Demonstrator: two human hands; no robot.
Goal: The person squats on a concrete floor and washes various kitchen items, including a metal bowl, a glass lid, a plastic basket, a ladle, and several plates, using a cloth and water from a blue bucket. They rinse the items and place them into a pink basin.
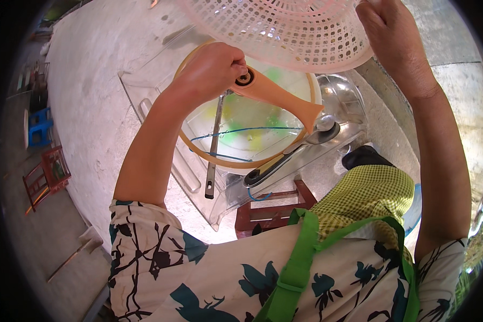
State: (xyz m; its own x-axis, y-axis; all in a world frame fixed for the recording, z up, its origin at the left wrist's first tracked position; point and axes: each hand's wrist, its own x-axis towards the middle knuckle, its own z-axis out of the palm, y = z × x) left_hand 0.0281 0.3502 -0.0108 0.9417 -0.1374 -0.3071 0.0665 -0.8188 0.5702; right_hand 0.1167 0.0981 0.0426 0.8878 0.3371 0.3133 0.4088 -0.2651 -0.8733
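Note:
Raised at upper right, my right hand [390, 34] grips the rim of a pink perforated plastic colander [281, 36], which is tilted and partly out of view. My left hand [217, 64] is closed at the ringed end of an orange plastic utensil with a fishtail-shaped end [279, 94]. Below it lies a round white piece with an orange rim [245, 164]; whether basin or board I cannot tell. Blurred green and yellow patches, droplets and a blue cord [245, 129] show on it. A metal utensil handle [214, 153] and a black-handled utensil [273, 169] rest across its edge.
A clear plastic tray [215, 217] lies under the round piece. Close before me stands a small red-brown wooden stool [245, 217]. Off to the left are a blue plastic stool [40, 126], a red-brown wooden chair [56, 169] and a long-handled dustpan [90, 238].

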